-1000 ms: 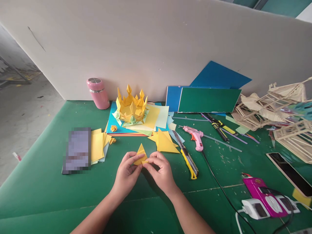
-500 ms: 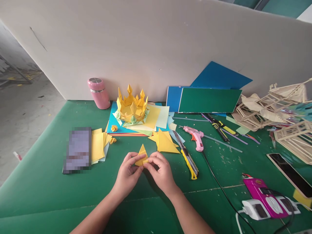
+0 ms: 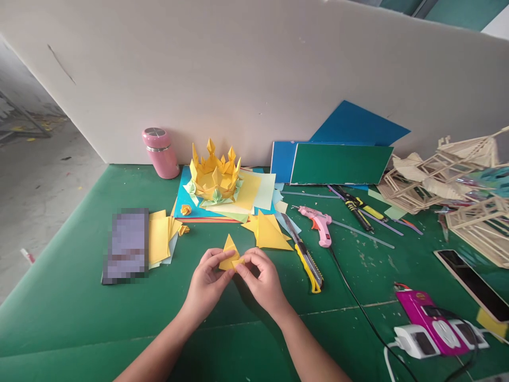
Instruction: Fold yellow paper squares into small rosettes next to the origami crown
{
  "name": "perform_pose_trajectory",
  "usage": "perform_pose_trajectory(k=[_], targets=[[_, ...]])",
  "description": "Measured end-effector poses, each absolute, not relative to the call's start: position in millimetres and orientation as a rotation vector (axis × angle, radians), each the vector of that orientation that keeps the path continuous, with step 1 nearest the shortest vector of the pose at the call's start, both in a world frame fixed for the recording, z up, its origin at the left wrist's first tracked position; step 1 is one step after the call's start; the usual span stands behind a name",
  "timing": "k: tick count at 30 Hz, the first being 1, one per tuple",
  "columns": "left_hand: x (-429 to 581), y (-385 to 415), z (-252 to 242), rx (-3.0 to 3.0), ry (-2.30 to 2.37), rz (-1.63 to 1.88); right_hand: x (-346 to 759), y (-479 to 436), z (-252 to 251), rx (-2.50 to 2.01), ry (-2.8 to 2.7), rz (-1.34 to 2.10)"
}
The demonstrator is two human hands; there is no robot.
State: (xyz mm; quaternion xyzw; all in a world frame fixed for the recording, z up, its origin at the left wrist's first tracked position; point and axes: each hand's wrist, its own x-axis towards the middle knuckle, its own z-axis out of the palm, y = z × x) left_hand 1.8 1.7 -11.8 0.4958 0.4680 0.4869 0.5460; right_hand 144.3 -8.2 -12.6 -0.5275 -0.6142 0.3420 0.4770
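Observation:
Between my two hands is a small folded yellow paper, its point directed away from me. My left hand pinches its left side and lower edge with thumb and fingers. At its lower right corner, my right hand grips a small flap between thumb and forefinger. Just beyond the right hand lie folded yellow paper pieces. A yellow paper crown with pale green folded parts around its base stands on stacked coloured sheets farther back.
Right of my hands lie a yellow utility knife, a pink glue gun with a black cord, and a magenta power strip. Wooden stick models stand far right. A pink flask and yellow paper squares are left.
The folded paper has tilted slightly left, and its right flap now shows a little more, held in my right fingers. Both hands stay in nearly the same place.

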Motion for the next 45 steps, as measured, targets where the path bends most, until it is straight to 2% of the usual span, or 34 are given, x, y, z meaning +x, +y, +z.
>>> perform_pose_trajectory(k=[17, 29, 45], targets=[[1.5, 2.4, -12.7, 1.191, 1.161, 1.133, 145.9, -6.3, -10.3, -1.258, -1.421, 1.002], [-0.6, 1.2, -10.9, 0.992, 1.168, 1.065, 143.8, -7.3, -13.5, -1.276, -1.482, 0.885], [2.4, -0.4, -9.4, 1.291, 1.111, 1.193, 144.6, -6.2, -13.4, -1.318, -1.451, 0.909]])
